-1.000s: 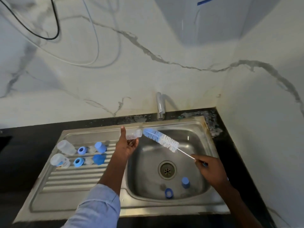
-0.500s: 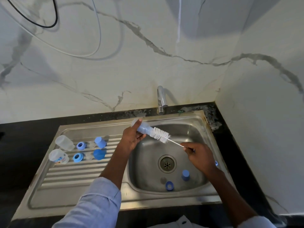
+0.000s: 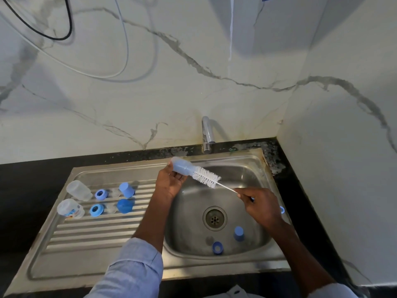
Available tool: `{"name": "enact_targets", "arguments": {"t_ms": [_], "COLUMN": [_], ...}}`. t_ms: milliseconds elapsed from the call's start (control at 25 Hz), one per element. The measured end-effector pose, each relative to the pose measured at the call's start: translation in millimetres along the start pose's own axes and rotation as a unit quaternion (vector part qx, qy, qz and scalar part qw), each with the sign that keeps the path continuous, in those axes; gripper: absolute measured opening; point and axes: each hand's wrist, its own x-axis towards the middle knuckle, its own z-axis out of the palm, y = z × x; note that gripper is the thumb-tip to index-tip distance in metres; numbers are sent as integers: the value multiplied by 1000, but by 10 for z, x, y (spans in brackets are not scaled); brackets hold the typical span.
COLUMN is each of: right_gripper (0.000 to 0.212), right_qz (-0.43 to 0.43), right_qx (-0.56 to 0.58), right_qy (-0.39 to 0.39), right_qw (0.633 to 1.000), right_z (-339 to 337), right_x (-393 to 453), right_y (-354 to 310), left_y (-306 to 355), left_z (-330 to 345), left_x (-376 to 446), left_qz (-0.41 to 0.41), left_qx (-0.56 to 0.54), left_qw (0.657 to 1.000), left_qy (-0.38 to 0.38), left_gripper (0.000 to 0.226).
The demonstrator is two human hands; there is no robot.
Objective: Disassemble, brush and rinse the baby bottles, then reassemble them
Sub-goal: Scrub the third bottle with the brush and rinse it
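The sink (image 3: pixel 247 271) fills the counter, basin at its right end, ribbed drainboard (image 3: pixel 90 235) at its left. In the basin, near the front wall, sit two blue parts: a cap (image 3: pixel 238 233) right of the drain (image 3: pixel 214 218), and a ring (image 3: pixel 217 247) just in front of the drain. A faint clear piece lies beside the ring, too dim to name. A tap (image 3: pixel 206 134) stands over the basin's back edge.

On the drainboard's back-left area, two rows. Back row, left to right: a clear bottle (image 3: pixel 78 190) on its side, a blue ring, a clear teat, a blue cap. Front row: a second clear bottle (image 3: pixel 69 208) with print on it, a blue ring, a clear teat, a blue dome-shaped cap. So that's two bottles, two rings, two teats, two caps out there.

Over the basin's back-left corner, the left hand (image 3: pixel 169 183) grasps a third bottle (image 3: pixel 182 167), tilted, mouth toward the right. The brush (image 3: pixel 207 177) has its bristles partly inside that mouth, the rest sticking out. The right hand (image 3: pixel 261 206) pinches the brush's thin white stem, fingers curled round it, over the basin's right side.

Count: three bottles, three rings, three caps, one brush.
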Motion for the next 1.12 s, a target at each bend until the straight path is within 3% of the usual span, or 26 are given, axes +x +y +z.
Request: {"name": "enact_targets", "arguments": {"t_ms": [160,360,480,640,800,920,1080,1120], "right_gripper": [33,30,28,28,31,31,32,32], "right_qz": [-24,-20,-29,-5,-11,-14,-16,-16], "right_qx": [24,39,33,9,-2,9,13,15], "right_qy": [-9,-25,-27,-7,-2,4,6,5], "right_qw": [999,999,999,1000,1000,1000,1000,1000], "right_z": [24,29,49,40,40,29,24,19], "right_x": [-13,4,-13,-4,-2,-13,-16,-11], "right_y": [2,16,16,82,104,136,126,123], "left_y": [12,-15,-25,-78,-34,-26,-38,-51], "left_z": [4,-77,-58,-73,26,-4,40,46], "left_x": [-10,7,-29,40,25,73,63,56], "left_qz": [3,-2,2,0,14,11,-6,0], "left_qx": [18,-23,-19,-41,34,34,51,61], "left_qw": [1000,1000,1000,999,999,999,998,997], "left_qy": [11,16,-2,10,17,24,40,42], "left_gripper": [60,50,69,46,57,27,49,44]}}
